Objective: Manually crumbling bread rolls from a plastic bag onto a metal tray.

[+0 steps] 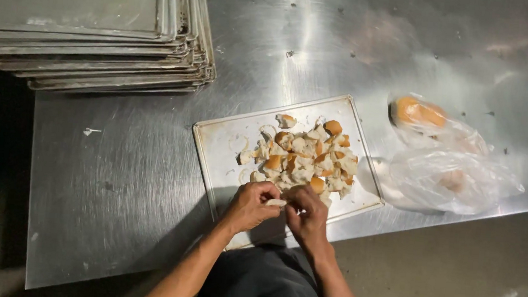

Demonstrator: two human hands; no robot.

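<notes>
1. The left hand (pixel 249 206) and right hand (pixel 307 215) meet over the near edge of a metal tray (pixel 223 142), fingers curled and pinching one small pale bread piece (pixel 276 202) between them.
2. Just beyond the fingertips lies a heap of torn bread chunks (pixel 304 158), white crumb with orange-brown crust, on the tray.
3. Right of the right hand, well apart, a clear plastic bag (pixel 449 177) rests on the steel table (pixel 115 174), holding a whole bun (pixel 418 112).
4. Far beyond the left hand sits a stack of baking trays (pixel 90 25).
</notes>
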